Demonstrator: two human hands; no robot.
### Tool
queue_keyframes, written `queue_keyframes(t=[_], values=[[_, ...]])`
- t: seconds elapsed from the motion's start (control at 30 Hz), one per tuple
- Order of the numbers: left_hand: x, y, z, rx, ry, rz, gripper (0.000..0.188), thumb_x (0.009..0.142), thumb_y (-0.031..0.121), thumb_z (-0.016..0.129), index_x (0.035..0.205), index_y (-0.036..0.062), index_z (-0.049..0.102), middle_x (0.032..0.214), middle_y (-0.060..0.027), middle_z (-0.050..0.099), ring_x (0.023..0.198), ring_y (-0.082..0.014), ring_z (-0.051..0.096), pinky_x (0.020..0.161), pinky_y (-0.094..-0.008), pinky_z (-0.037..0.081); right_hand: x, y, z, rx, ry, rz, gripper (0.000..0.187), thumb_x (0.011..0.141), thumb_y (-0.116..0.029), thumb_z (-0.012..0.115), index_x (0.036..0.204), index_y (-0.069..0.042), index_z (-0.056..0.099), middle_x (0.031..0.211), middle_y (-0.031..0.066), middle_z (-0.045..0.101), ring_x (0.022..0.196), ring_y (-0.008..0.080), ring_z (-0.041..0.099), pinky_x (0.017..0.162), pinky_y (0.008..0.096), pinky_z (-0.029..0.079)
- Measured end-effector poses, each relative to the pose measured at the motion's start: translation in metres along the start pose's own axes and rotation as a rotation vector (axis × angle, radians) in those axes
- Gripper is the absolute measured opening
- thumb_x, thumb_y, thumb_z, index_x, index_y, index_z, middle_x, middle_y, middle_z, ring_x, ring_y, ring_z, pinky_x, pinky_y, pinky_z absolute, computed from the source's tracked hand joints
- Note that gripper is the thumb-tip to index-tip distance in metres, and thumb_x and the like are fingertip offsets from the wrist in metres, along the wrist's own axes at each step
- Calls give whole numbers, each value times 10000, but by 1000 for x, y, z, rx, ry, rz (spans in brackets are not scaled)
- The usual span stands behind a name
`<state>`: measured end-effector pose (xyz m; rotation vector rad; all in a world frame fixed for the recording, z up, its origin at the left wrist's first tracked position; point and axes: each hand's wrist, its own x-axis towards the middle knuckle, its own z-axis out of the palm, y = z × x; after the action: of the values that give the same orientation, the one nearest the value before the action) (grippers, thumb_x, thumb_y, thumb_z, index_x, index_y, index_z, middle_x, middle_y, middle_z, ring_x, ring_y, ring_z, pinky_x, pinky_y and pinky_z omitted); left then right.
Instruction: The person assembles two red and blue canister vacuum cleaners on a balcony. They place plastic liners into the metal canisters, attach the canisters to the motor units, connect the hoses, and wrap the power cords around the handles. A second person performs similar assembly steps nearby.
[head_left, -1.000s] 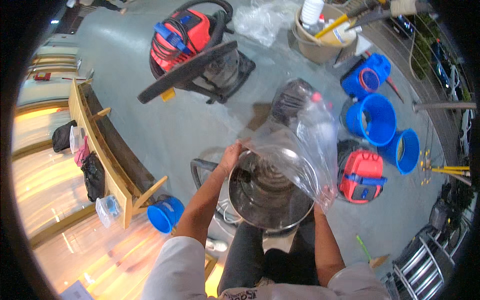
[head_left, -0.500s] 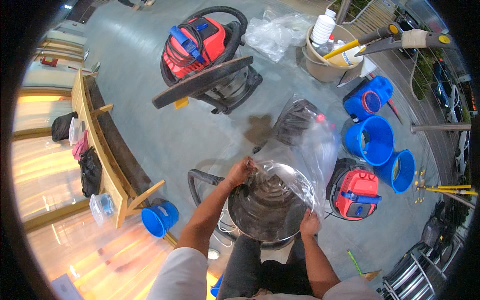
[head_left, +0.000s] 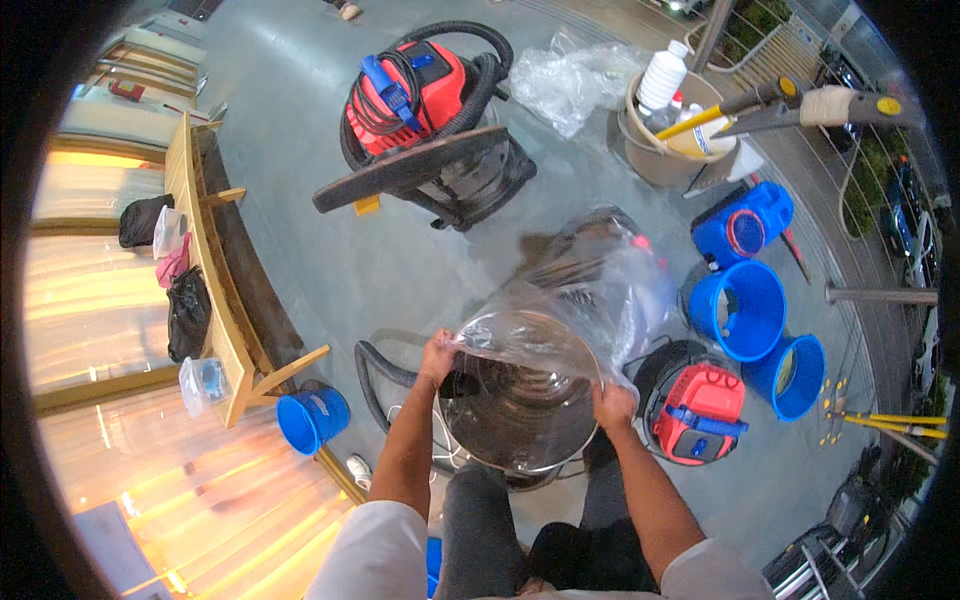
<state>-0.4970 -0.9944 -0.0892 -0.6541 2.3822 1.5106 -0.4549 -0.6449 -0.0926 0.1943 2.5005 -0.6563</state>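
Note:
Just in front of my legs stands an open metal drum (head_left: 505, 425), its round mouth facing up and dark, dirty walls showing inside. A clear plastic bag (head_left: 560, 310) stretches over the far part of that mouth and trails beyond it. My left hand (head_left: 437, 360) is closed on the bag's edge at the drum's left rim. At the right rim my right hand (head_left: 613, 405) grips the other side of the same edge. To the right of the drum sits a red and blue vacuum head (head_left: 700, 410). A black hose (head_left: 375, 370) curves on the left.
A complete red and black vacuum (head_left: 420, 110) stands farther off. Blue buckets (head_left: 740, 310) and a blue jerrycan (head_left: 745, 225) line the right side, below a beige bin (head_left: 665, 150) of bottles and tools. At left are a wooden bench (head_left: 215, 290) and another blue bucket (head_left: 313, 420).
My left hand has moved left and the bag's edge is now pulled wide across the drum's far side. My right hand has risen slightly, still gripping the bag.

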Motion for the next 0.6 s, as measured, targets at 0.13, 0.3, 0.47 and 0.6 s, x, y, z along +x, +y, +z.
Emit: queue_keyframes(t=[0.13,0.3,0.47,0.6], values=[[-2,-2,-23,-174,-81,-314,171,811,176,563,676,106,485,617,31,432,555,-71,399,529,-248,365,21,-14,0,366,242,-186,424,858,-421,433,1144,-120,521,765,162,620,693,362,591,633,444,452],[65,26,-19,-328,-230,-219,257,894,294,434,925,80,574,752,-20,551,688,-105,499,629,-249,415,23,-7,-2,246,231,-174,399,865,-412,420,1202,-214,496,775,136,619,688,348,583,613,418,451],[121,82,44,-475,-307,75,355,895,367,431,966,55,586,827,-50,601,729,-141,543,687,-294,449,32,35,-7,-59,519,-61,277,862,-288,432,958,-124,634,861,109,632,777,280,588,726,377,422],[130,111,78,77,-465,346,453,878,419,438,907,-2,600,848,-118,629,794,-216,566,744,-341,425,0,57,15,-276,242,136,287,827,-237,467,1072,-118,558,890,73,627,855,266,573,749,366,417]])
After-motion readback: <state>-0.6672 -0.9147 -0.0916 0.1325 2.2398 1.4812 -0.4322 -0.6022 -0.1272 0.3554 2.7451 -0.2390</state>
